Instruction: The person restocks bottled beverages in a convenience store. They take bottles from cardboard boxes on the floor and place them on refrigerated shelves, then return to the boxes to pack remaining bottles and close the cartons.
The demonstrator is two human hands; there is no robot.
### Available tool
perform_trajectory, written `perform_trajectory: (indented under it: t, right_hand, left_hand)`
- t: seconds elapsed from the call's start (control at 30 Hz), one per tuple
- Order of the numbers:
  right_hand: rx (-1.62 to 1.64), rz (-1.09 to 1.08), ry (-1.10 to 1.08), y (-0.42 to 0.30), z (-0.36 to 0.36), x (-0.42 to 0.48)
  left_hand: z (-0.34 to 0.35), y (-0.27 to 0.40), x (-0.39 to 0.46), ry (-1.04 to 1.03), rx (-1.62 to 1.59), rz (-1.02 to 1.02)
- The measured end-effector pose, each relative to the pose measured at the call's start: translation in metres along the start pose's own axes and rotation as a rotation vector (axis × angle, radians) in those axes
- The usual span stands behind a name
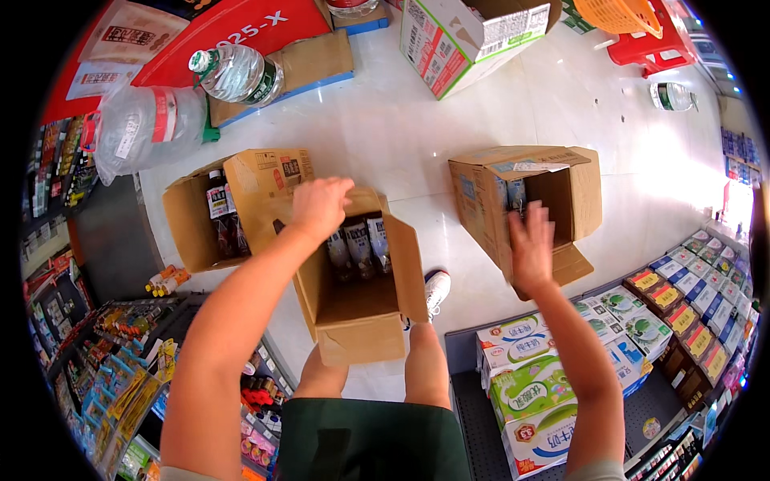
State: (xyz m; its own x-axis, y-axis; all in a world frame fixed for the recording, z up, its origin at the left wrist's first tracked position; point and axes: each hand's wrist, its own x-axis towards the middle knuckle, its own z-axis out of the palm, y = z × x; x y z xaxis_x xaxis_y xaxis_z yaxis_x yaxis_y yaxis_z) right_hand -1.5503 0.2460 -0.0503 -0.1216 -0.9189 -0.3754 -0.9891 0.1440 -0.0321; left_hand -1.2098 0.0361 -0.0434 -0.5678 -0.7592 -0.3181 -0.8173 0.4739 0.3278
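Before me on the floor stands an open cardboard box [361, 343] with several dark drink bottles [359, 246] inside. My left hand [319, 204] is over its far left edge, fingers and thumb slightly apart; whether it touches the flap I cannot tell. My right hand [532, 249], a little blurred, is at the opening of another cardboard box [481, 198] on the right, with fingers spread and nothing held. A bottle [516, 193] with a light blue label shows in that box. At the left, a third cardboard box [189, 222] contains dark bottles [221, 216] with white labels.
Large clear water bottles [240, 75] lie at the far left, beside a big plastic jug [153, 129]. A white and green carton [448, 48] stands beyond. Milk cartons [532, 391] occupy the right shelf; snack shelves [120, 397] line the left. A red stool [652, 45] is far right.
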Motion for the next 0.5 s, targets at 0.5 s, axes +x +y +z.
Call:
perform_trajectory:
  t: [0.5]
  right_hand:
    - [0.313,0.402,-0.167,-0.074,0.071,0.019]
  left_hand:
    - [0.005,0.071,0.006,0.455,-0.396,0.365]
